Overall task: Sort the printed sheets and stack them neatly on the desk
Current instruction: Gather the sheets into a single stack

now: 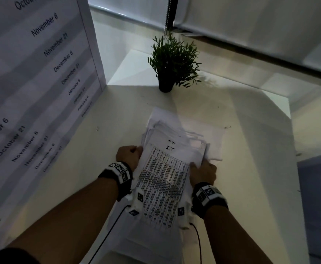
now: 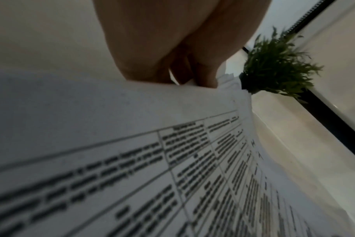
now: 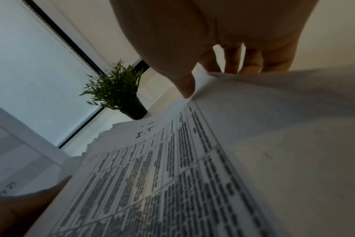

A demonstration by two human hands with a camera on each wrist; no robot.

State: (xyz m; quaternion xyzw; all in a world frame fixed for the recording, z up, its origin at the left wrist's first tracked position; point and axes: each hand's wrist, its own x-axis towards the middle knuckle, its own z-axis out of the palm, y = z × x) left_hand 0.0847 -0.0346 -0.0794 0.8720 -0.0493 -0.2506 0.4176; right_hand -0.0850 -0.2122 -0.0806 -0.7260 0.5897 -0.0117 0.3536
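A sheaf of printed sheets [image 1: 163,180], the top one carrying a dense table, hangs above the white desk [image 1: 247,141] between both hands. My left hand [image 1: 130,154] grips the sheaf's left edge, fingers curled round it. My right hand [image 1: 203,171] pinches the right edge, thumb on top and fingers underneath. Beyond the hands the far ends of the sheets [image 1: 176,130] fan out unevenly over the desk. The left wrist view shows the table sheet [image 2: 172,160] close up under my left hand [image 2: 184,75]; the right wrist view shows the sheet [image 3: 192,160] under my right hand [image 3: 213,72].
A small green plant in a black pot [image 1: 172,61] stands on the desk behind the paper. A large printed board listing dates [image 1: 36,77] leans at the left. A window blind with a bead chain [image 1: 167,16] is behind.
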